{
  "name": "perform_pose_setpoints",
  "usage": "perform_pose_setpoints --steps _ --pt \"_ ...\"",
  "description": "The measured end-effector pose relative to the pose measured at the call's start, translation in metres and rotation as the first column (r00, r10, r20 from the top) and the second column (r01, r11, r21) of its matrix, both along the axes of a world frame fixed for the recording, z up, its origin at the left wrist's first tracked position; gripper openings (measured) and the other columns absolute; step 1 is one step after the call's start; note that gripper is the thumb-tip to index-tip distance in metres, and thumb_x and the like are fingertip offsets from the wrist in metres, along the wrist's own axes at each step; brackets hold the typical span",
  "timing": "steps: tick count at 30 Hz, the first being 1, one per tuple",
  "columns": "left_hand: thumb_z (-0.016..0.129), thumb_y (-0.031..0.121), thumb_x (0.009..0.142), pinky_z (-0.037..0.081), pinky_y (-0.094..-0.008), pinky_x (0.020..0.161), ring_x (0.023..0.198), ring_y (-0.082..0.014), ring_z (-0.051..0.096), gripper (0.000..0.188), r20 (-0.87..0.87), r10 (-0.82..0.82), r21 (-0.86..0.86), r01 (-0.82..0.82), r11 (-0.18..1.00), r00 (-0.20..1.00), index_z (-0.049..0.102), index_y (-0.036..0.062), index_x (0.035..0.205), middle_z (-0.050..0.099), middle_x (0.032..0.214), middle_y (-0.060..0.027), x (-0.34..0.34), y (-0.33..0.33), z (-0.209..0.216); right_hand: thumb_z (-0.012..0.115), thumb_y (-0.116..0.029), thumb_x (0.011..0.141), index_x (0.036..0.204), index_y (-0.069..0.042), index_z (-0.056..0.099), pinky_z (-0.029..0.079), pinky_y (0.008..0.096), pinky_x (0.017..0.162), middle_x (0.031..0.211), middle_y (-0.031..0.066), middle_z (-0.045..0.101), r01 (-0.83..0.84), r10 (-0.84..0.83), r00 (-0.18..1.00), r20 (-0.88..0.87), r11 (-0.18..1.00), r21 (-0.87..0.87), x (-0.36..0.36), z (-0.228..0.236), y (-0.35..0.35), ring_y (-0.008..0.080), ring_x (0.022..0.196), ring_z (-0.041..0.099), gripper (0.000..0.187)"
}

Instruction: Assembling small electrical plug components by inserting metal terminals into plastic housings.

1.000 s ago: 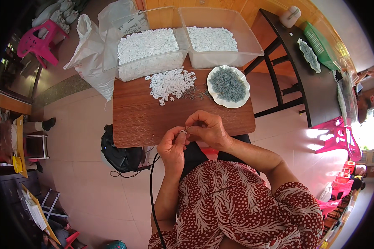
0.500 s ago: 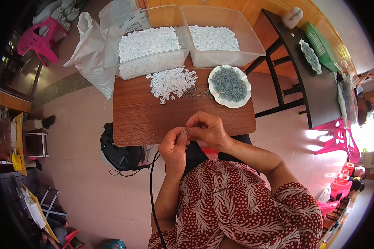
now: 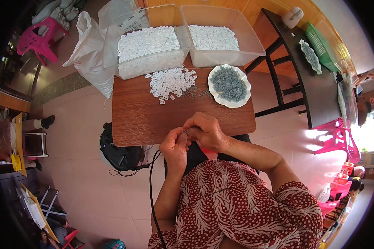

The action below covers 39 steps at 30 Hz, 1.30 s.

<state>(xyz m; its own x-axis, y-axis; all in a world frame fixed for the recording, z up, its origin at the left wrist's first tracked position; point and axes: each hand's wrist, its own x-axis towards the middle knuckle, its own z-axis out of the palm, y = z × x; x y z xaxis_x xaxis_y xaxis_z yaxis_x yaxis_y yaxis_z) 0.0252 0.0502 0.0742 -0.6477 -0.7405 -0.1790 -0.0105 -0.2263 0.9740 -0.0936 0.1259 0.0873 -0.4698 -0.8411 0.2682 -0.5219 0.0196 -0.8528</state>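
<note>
White, small plastic piece (image 3: 184,132), now more covered, stays pinched in left grip (image 3: 174,146); right grip (image 3: 205,131) shifted leftward, its hold I cannot tell.

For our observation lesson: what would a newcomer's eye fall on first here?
Two tubs of white pieces stand at the far edge of the brown table. In front lie a white pile and, right of it, a scalloped plate of thin grey pieces. Near the closer edge, left hand and right hand meet.

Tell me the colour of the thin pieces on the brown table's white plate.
The thin pieces are grey, clearest in the head view.
</note>
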Motion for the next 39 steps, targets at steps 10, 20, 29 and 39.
perform_pose_setpoints --steps 10,20,29,39 --pt "0.058 0.001 0.085 0.045 -0.0193 0.05 0.059 -0.0089 0.057 0.013 -0.085 0.046 0.151 -0.033 0.988 0.995 0.063 -0.0053 0.095 0.063 0.076 -0.0065 -0.003 -0.004 -0.003 0.061 0.006 0.079 0.09 0.002 0.059 0.051 0.0277 0.063 0.088 0.0085 0.055 -0.057 0.024 0.958 0.286 0.992 0.109 -0.004 -0.013 -0.001 0.015 0.076 0.059 0.012" --pt "0.055 0.001 0.086 0.044 -0.0183 0.05 0.059 -0.0075 0.056 0.013 0.024 0.017 0.016 -0.017 1.0 1.0 0.063 -0.0037 0.096 0.063 0.076 -0.0052 -0.004 0.0 -0.012 0.063 -0.002 0.072 0.08 -0.001 0.055 0.047 0.0387 0.061 0.079 0.0138 0.057 -0.025 0.024 1.0 0.006 0.993 0.118 -0.006 -0.021 -0.005 0.0318 0.071 0.058 0.011" --pt "0.053 0.001 0.087 0.044 -0.0185 0.05 0.059 -0.0079 0.055 0.014 0.024 0.042 0.007 -0.043 0.999 0.999 0.062 -0.0036 0.096 0.062 0.075 -0.0055 -0.009 -0.003 -0.029 0.059 -0.01 0.076 0.075 -0.003 0.055 0.046 0.041 0.065 0.073 0.0132 0.058 -0.068 0.066 0.998 0.016 0.968 0.243 -0.012 -0.026 -0.017 0.0322 0.072 0.057 0.009" --pt "0.056 0.0 0.086 0.044 -0.02 0.048 0.056 -0.0087 0.054 0.011 0.004 0.15 0.206 -0.148 0.967 0.989 0.061 -0.005 0.095 0.062 0.075 -0.0075 -0.015 -0.026 -0.045 0.059 -0.015 0.079 0.076 -0.002 0.058 0.046 0.0412 0.068 0.079 0.0153 0.061 -0.139 0.14 0.99 0.022 0.928 0.347 -0.02 -0.036 -0.048 0.0331 0.079 0.06 0.013"
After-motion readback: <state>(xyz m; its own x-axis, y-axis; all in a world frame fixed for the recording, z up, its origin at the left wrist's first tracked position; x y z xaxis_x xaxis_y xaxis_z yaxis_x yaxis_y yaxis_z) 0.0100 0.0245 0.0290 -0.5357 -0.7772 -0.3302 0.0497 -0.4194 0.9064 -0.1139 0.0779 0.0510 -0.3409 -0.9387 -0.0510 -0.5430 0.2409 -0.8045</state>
